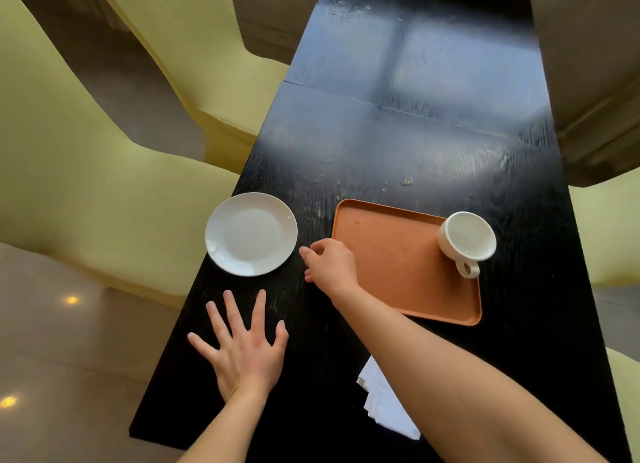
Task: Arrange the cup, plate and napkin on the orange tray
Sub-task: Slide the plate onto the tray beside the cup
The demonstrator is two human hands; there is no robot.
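Cup on tray's far-right corner, handle toward viewer

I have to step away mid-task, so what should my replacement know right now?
Left hand: empty, fingers spread, flat on the table.
Right hand: empty, loosely curled, reaching toward the plate, not touching it.
Cup: upright at the tray's far right corner, handle toward the person.
Plate: on the table, left of the tray.
Napkin: on the table, partly under the right forearm.
Done: cup appears placed. Left: plate and napkin onto the tray.
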